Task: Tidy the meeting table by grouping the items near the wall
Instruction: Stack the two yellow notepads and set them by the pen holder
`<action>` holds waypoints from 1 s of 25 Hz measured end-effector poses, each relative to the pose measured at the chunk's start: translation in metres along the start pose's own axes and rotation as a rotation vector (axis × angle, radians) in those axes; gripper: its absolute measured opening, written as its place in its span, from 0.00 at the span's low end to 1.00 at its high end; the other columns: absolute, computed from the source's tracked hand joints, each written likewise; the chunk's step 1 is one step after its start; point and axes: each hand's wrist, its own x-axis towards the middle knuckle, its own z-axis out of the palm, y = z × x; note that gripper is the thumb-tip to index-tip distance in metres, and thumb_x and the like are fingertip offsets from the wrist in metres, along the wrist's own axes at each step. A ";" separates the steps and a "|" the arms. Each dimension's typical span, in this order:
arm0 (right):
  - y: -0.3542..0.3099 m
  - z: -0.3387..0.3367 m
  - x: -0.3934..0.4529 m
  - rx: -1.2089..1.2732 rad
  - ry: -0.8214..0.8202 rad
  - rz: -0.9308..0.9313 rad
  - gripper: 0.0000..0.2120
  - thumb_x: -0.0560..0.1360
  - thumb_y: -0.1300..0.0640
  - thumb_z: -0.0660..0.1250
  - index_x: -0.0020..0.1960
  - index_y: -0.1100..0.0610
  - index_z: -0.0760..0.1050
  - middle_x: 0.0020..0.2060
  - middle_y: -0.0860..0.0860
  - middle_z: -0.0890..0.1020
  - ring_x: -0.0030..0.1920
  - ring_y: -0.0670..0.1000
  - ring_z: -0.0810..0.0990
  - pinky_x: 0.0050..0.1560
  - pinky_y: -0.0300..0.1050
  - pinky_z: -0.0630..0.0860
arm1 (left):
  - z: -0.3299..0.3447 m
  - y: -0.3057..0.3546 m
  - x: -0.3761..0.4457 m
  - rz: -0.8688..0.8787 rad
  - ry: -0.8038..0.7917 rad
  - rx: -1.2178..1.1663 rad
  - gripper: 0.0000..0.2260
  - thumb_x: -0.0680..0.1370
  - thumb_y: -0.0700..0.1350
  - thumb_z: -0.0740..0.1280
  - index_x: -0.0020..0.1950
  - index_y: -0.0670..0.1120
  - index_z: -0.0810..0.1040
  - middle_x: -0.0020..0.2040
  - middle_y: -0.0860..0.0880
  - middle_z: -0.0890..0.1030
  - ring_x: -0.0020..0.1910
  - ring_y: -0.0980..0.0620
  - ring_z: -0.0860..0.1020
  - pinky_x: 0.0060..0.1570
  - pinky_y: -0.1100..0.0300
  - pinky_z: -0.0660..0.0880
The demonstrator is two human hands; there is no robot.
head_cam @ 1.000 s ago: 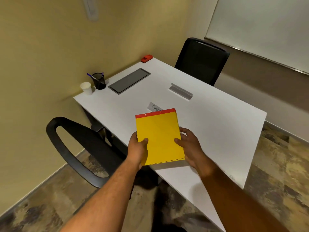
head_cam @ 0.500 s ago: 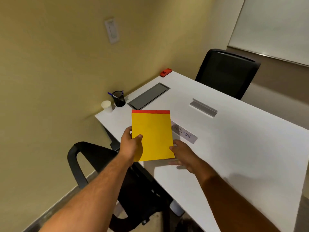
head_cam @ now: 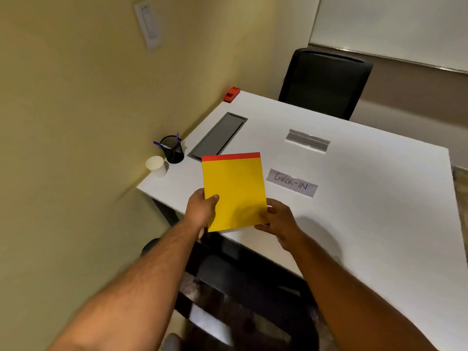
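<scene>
A yellow notepad (head_cam: 234,191) with a red top strip is held above the near left part of the white table (head_cam: 367,211). My left hand (head_cam: 201,211) grips its lower left edge, thumb on top. My right hand (head_cam: 277,220) holds the lower right corner. By the wall stand a white paper cup (head_cam: 155,165) and a black mesh pen holder (head_cam: 173,149) with pens. A red stapler (head_cam: 231,94) lies at the far wall-side corner. A "CHECK-IN" card (head_cam: 291,182) lies flat right of the notepad, and a clear sign stand (head_cam: 307,140) sits beyond it.
A grey cable hatch (head_cam: 217,135) is set into the tabletop near the wall. One black chair (head_cam: 324,82) stands at the far side, another (head_cam: 240,287) below my arms at the near edge. The yellow wall runs along the left.
The notepad has moved a little forward over the table toward the wall side. My right hand, off the pad half a second ago, now holds its lower right corner again. The CHECK-IN card is uncovered.
</scene>
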 end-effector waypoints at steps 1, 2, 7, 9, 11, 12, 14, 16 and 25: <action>0.001 0.014 -0.006 0.033 0.027 -0.008 0.14 0.83 0.67 0.64 0.61 0.51 0.81 0.57 0.57 0.84 0.55 0.61 0.86 0.47 0.51 0.87 | -0.016 0.002 0.006 -0.017 -0.047 0.048 0.13 0.83 0.41 0.67 0.68 0.42 0.76 0.65 0.40 0.82 0.61 0.37 0.82 0.65 0.35 0.77; 0.000 0.031 -0.014 0.047 0.047 -0.016 0.15 0.84 0.68 0.63 0.63 0.53 0.80 0.58 0.58 0.83 0.56 0.61 0.85 0.47 0.52 0.87 | -0.035 0.005 0.010 -0.040 -0.108 0.094 0.14 0.83 0.41 0.67 0.69 0.43 0.75 0.65 0.40 0.82 0.61 0.37 0.82 0.63 0.35 0.79; -0.010 0.084 -0.029 0.130 0.158 -0.058 0.17 0.85 0.68 0.60 0.67 0.51 0.75 0.61 0.55 0.80 0.59 0.59 0.82 0.48 0.48 0.87 | -0.097 0.016 0.021 -0.157 -0.322 0.180 0.17 0.83 0.39 0.66 0.71 0.52 0.73 0.67 0.42 0.77 0.61 0.40 0.80 0.43 0.50 0.85; -0.015 0.092 -0.025 0.127 0.174 -0.083 0.16 0.85 0.66 0.61 0.69 0.52 0.73 0.64 0.54 0.79 0.63 0.60 0.81 0.51 0.49 0.86 | -0.103 0.017 0.031 -0.133 -0.323 0.174 0.17 0.84 0.39 0.66 0.72 0.50 0.72 0.69 0.40 0.76 0.63 0.38 0.79 0.43 0.51 0.85; -0.017 0.100 -0.014 0.132 0.181 -0.070 0.16 0.86 0.65 0.61 0.71 0.56 0.73 0.65 0.56 0.79 0.64 0.61 0.80 0.52 0.49 0.85 | -0.104 0.017 0.040 -0.098 -0.291 0.131 0.15 0.84 0.38 0.65 0.70 0.47 0.72 0.69 0.38 0.76 0.64 0.36 0.79 0.43 0.52 0.84; -0.018 0.103 -0.009 0.147 0.176 -0.033 0.15 0.85 0.64 0.62 0.71 0.58 0.74 0.65 0.57 0.79 0.62 0.61 0.81 0.51 0.49 0.86 | -0.105 0.018 0.043 -0.100 -0.265 0.106 0.13 0.84 0.38 0.65 0.69 0.47 0.73 0.69 0.38 0.76 0.64 0.36 0.79 0.42 0.52 0.84; -0.023 0.107 0.000 0.134 0.148 0.066 0.16 0.83 0.65 0.65 0.71 0.62 0.75 0.64 0.60 0.80 0.57 0.60 0.84 0.48 0.49 0.87 | -0.113 0.018 0.050 -0.128 -0.220 0.093 0.14 0.85 0.40 0.65 0.70 0.47 0.73 0.69 0.40 0.76 0.62 0.36 0.81 0.39 0.52 0.85; -0.027 0.111 0.013 0.075 0.090 0.149 0.17 0.81 0.66 0.70 0.70 0.63 0.75 0.59 0.60 0.82 0.50 0.58 0.88 0.45 0.47 0.87 | -0.125 0.017 0.062 -0.155 -0.220 0.133 0.17 0.85 0.43 0.64 0.75 0.47 0.71 0.69 0.41 0.77 0.55 0.37 0.86 0.39 0.51 0.85; -0.050 0.150 0.094 0.172 0.032 0.189 0.19 0.82 0.66 0.68 0.71 0.57 0.72 0.46 0.65 0.88 0.43 0.61 0.89 0.43 0.49 0.87 | -0.130 0.017 0.155 -0.126 -0.137 0.035 0.16 0.87 0.45 0.60 0.74 0.52 0.71 0.55 0.50 0.83 0.39 0.46 0.89 0.31 0.57 0.82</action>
